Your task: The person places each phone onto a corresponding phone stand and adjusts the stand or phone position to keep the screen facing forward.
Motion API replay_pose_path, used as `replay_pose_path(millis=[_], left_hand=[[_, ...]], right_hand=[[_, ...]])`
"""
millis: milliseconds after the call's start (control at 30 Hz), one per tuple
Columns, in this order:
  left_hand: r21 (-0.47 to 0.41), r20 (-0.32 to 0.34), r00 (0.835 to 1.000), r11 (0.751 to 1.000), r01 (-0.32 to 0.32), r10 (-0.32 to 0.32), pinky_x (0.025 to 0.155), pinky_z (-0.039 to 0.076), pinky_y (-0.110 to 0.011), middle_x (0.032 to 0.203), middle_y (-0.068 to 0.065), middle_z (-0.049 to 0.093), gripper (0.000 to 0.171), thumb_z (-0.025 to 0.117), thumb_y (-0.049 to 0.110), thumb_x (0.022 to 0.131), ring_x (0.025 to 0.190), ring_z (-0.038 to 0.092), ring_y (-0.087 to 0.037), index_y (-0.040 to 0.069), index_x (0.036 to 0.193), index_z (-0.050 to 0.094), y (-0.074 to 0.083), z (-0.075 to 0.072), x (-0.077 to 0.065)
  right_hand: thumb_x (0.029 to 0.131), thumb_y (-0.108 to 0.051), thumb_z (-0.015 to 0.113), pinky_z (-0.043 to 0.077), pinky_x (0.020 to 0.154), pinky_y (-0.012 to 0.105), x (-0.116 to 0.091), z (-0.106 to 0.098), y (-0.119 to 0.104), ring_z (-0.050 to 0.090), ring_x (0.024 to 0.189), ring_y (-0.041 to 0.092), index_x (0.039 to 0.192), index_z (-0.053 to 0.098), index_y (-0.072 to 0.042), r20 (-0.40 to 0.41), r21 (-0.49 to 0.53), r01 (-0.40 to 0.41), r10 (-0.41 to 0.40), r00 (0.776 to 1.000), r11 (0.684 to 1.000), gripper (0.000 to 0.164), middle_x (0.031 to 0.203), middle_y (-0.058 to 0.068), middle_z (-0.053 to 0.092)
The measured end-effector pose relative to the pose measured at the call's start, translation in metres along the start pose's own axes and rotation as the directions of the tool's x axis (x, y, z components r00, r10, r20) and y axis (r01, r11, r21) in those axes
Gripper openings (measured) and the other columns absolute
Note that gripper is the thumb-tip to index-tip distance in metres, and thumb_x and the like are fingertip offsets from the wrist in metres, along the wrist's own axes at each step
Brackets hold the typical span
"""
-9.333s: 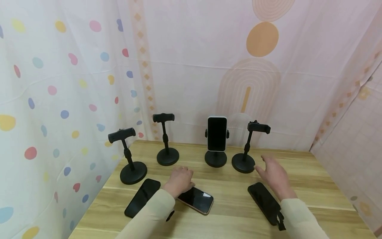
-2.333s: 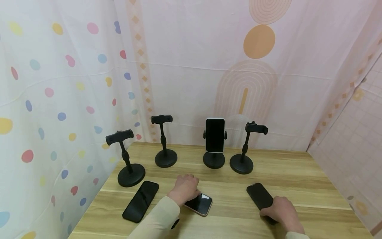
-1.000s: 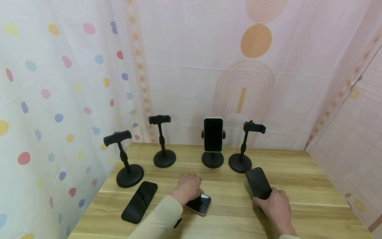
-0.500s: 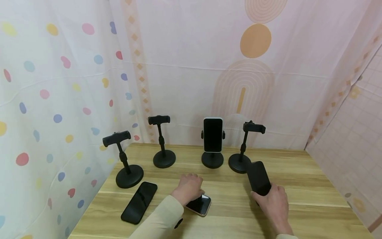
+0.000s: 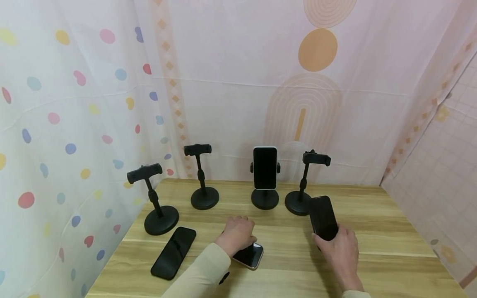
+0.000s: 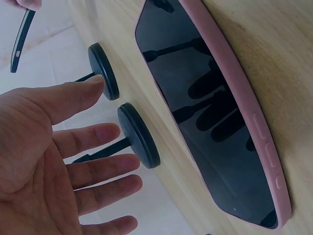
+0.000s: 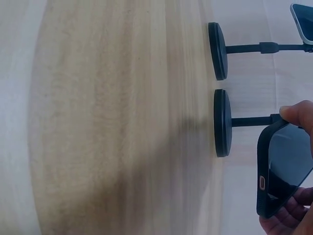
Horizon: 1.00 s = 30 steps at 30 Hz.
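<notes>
My right hand (image 5: 340,250) grips a black-cased smartphone (image 5: 323,217) by its lower end, raised off the table and tilted up. Just behind its top edge stands the rightmost black phone stand (image 5: 297,203), its clamp holding nothing; the right wrist view shows the phone apart from that stand's base. My left hand (image 5: 236,235) hovers with loose, spread fingers over a smartphone in a pink case (image 6: 195,107) lying screen up. In the left wrist view a gap separates the fingers from it. Another black smartphone (image 5: 174,252) lies flat left of my left sleeve.
A white-edged phone (image 5: 265,167) sits upright in a second stand at the back. Two more black stands, one at the back left (image 5: 204,198) and one at the left edge (image 5: 161,220), have bare clamps. Patterned curtains (image 5: 231,116) border the wooden table (image 5: 290,273).
My right hand has taken hold of the black smartphone, lifted it from the table and carried it forward toward the rightmost stand. My left hand stays over the pink-cased smartphone.
</notes>
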<state>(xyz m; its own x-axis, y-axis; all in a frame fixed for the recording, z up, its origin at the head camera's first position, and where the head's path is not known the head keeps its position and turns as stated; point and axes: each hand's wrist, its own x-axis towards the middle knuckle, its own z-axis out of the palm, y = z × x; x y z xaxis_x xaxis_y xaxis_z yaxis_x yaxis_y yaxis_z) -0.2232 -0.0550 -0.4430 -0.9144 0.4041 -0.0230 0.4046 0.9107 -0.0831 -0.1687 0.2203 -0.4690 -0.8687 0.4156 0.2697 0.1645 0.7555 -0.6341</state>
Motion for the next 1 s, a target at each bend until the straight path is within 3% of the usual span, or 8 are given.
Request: replay_pose_path(millis=[200,700,1000], left_hand=[[0.022,-0.017,1.000,1.000,-0.014,0.014,0.078,0.049,-0.042,0.093,-0.004,0.066,0.033,0.074,0.045,0.086,0.091,0.063,-0.022,0.016,0.102,0.073,0.002,-0.001,0.000],[0.050,-0.044,0.998,0.998,-0.036,0.038,0.075,0.050,-0.039,0.089,-0.003,0.065,0.031,0.074,0.045,0.086,0.086,0.063,-0.020,0.017,0.098,0.073,0.003,-0.003,0.004],[0.046,-0.054,0.997,0.998,-0.046,0.048,0.077,0.049,-0.040,0.099,-0.004,0.067,0.038,0.074,0.046,0.087,0.091,0.063,-0.021,0.016,0.110,0.072,0.004,-0.005,0.005]], right_hand=[[0.073,-0.036,0.085,0.043,0.077,0.054,0.001,-0.001,-0.004,0.051,0.097,0.043,0.126,0.051,0.016,-0.013,0.029,-0.009,0.010,1.000,1.000,0.081,0.109,0.031,0.053],[0.073,-0.032,0.086,0.042,0.081,0.056,0.004,-0.003,-0.018,0.049,0.101,0.043,0.123,0.053,0.016,-0.092,0.089,0.031,-0.023,0.995,0.996,0.077,0.110,0.029,0.052],[0.073,-0.032,0.087,0.041,0.084,0.058,0.006,-0.004,-0.026,0.047,0.107,0.043,0.125,0.053,0.014,-0.128,0.127,0.053,-0.036,0.991,0.991,0.077,0.116,0.029,0.051]])
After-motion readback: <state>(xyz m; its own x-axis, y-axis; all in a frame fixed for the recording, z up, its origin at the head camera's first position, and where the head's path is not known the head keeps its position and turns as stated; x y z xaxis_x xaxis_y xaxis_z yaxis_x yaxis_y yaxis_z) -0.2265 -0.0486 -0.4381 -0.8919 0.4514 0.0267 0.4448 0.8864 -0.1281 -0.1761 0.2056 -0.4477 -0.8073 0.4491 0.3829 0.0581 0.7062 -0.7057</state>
